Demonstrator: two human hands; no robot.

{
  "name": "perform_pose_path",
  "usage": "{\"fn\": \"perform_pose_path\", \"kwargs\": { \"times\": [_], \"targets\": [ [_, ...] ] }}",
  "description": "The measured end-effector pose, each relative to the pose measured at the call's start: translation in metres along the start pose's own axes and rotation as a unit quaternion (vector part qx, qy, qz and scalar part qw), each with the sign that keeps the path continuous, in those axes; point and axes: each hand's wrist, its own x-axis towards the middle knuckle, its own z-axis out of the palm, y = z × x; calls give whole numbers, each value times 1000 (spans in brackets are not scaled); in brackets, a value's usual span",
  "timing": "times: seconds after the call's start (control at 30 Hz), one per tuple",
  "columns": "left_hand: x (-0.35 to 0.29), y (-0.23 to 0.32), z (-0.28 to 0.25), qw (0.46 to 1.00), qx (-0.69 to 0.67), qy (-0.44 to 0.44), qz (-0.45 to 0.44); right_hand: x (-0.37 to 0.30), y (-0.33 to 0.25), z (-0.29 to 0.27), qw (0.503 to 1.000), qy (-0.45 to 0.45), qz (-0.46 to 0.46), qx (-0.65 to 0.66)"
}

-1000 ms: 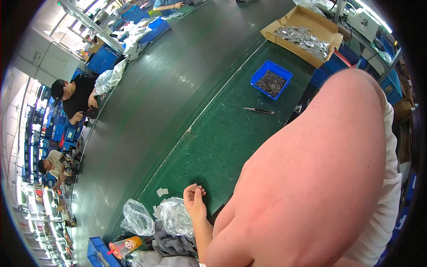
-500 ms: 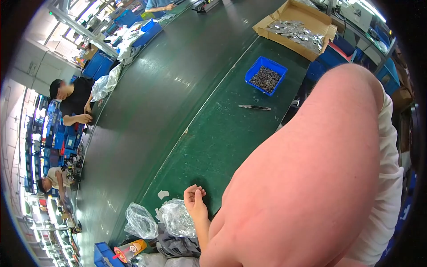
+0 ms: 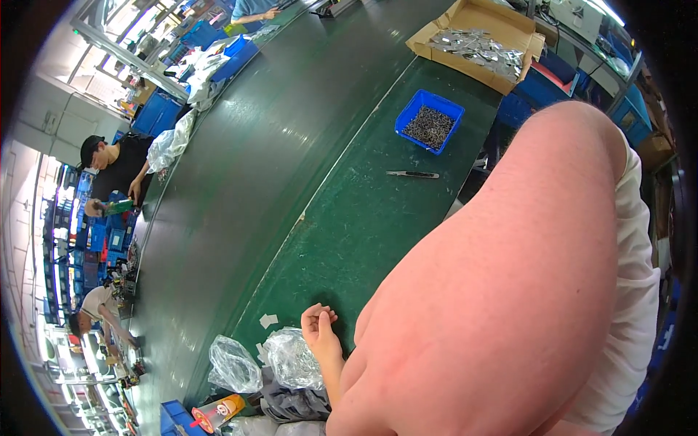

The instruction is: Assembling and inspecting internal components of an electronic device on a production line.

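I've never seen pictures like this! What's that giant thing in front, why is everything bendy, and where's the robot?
There's no robot, just a person. The camera sits on their head, looking down, and its very wide lens bends straight edges. The giant thing is the person's bare arm, very close to the camera. The small-looking left hand is loosely curled beside a clear plastic bag; I can't see anything in it. The right hand is out of view. On the green table are tweezers, a blue tray of tiny parts and a cardboard box of flat silvery pieces.
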Motion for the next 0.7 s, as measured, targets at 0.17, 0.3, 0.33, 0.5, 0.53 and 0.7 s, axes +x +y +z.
{"fn": "perform_pose_path", "kwargs": {
  "times": [0.17,0.3,0.33,0.5,0.53,0.7],
  "targets": [
    [-1,2,0,1000,-4,3,5,4,0,0,1000,-6,2,2],
    [0,-1,2,1000,0,0,7,1,-2,-1,1000,-7,2,4],
    [1,-3,0,1000,1,-3,13,1,-1,-1,1000,-9,2,5],
    [2,-10,-4,1000,-11,-2,-1,7,5,-2,1000,-24,4,18],
    [3,-10,-4,1000,-7,-6,-2,8,7,-2,999,-27,4,22],
    [2,-8,-5,1000,-11,-9,5,11,12,-2,999,-31,4,38]
  ]
}}
